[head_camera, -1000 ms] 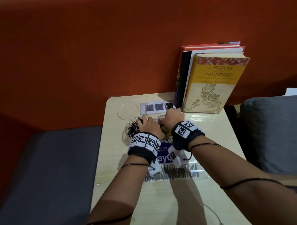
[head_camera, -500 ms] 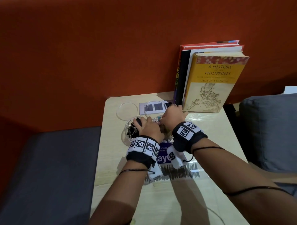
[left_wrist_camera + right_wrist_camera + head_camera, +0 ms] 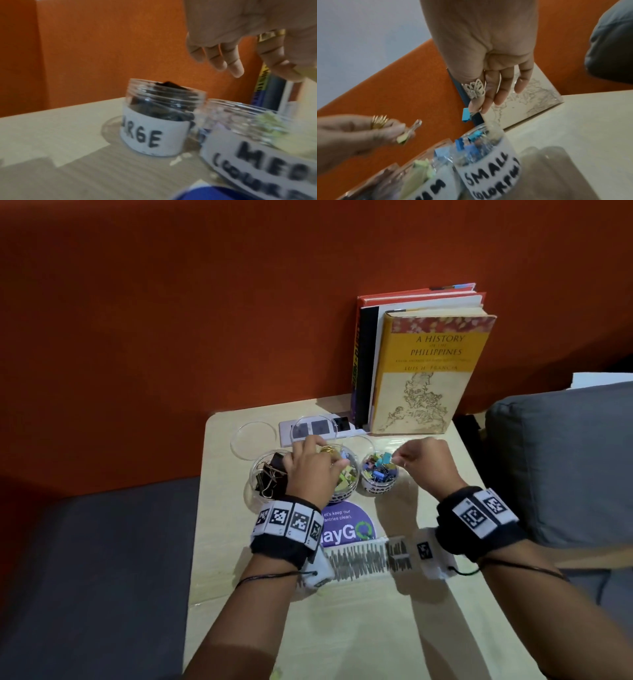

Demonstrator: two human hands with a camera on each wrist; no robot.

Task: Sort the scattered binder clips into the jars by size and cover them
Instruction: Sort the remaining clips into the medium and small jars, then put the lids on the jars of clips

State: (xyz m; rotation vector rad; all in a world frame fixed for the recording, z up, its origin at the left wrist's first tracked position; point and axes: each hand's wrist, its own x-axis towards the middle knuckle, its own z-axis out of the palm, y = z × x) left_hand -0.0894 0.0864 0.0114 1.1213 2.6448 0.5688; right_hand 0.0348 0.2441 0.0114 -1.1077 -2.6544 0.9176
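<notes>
1. Your right hand pinches a small blue binder clip by its wire handle just above the clear plastic jar labelled SMALL, likely poised to drop it in.
2. Your left hand pinches a pale yellow-green binder clip over the clear jar labelled MEDIUM; size decides each jar.
3. The clear jar labelled LARGE holds black clips.
4. 3 clear round lids lie behind the jars, so all 3 remain uncovered.
5. All stand on a pale wooden counter against an orange wall, with upright books behind.
</notes>
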